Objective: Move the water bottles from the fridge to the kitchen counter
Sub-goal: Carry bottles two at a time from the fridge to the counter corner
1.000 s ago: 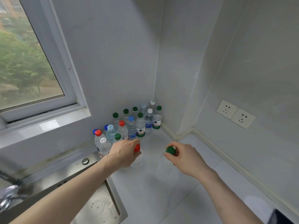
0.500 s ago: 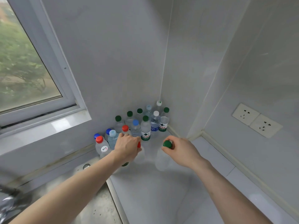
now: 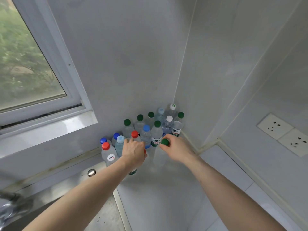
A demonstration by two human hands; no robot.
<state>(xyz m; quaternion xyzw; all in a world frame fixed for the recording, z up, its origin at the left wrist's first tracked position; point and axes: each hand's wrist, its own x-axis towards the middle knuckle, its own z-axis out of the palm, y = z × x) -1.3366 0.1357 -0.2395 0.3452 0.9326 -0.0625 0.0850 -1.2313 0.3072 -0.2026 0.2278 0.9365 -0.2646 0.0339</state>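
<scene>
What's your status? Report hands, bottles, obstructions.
Left hand grips red-capped bottle by the top. Right hand grips green-capped bottle by the cap. Both at the front of the bottle cluster on the counter. Nothing blocking.

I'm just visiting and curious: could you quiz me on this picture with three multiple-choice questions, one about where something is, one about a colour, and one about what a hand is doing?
1. Where does the cluster of bottles stand?
A. In the sink
B. In the counter corner where two walls meet
C. On the window sill

2. What colour is the cap of the bottle in the right hand?
A. Green
B. Yellow
C. Black

3. What is the left hand doing?
A. Resting flat on the counter
B. Turning the tap
C. Gripping a red-capped bottle by its top

Answers:
1 B: the bottles crowd against the wall corner on the counter.
2 A: a green cap shows between the fingers.
3 C: the fingers curl over the top, with the red cap peeking out.
</scene>
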